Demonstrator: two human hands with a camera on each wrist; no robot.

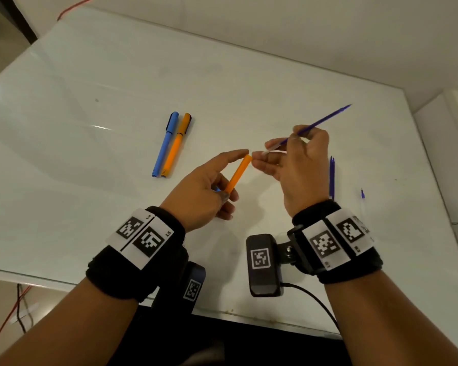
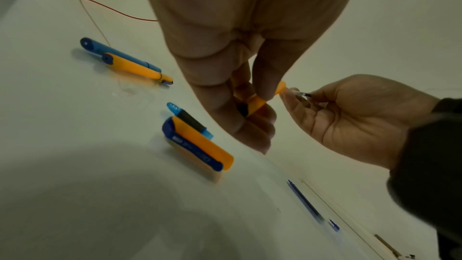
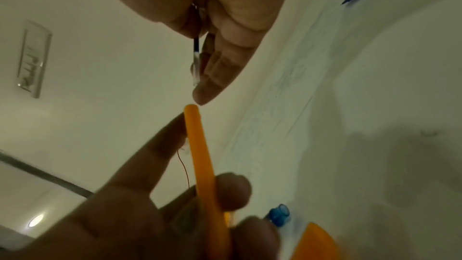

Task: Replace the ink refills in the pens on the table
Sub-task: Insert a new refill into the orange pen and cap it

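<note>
- The orange barrel (image 1: 238, 174) is gripped at its lower end by the left hand (image 1: 201, 191), thumb and curled fingers closed round it, while the index finger is laid straight along it toward the open mouth; this is judged to steady the mouth as a target.
- The barrel is tilted so that its open end points toward 1 o'clock, straight at the right hand (image 1: 296, 165), so the two parts can be lined up end to end.
- A blue refill (image 1: 317, 124) is pinched between the thumb and fingertips of the right hand, near its clear rear end, with the long inked length and tip sticking out toward 2 o'clock; the remaining fingers are loosely curled beneath, one fingertip just beside the barrel mouth, probably as a guide.
- In the right wrist view the clear end of the refill is seen just short of the barrel mouth and not yet inside it; insertion is judged to be the step in hand.
- Both hands are held above the table (image 1: 90, 75), not resting on it, which leaves room for the sliding motion.
- At 10 o'clock from the hands, a capped blue pen (image 1: 165, 143) and a capped orange pen (image 1: 176, 145) are laid side by side, touching.
- At 3 o'clock, spare refills (image 1: 331, 178) are laid within reach of the right hand.
- In the left wrist view an orange cap (image 2: 202, 143) and a blue end piece (image 2: 190, 120) are parked beneath the left hand, presumably awaiting reassembly.
</note>
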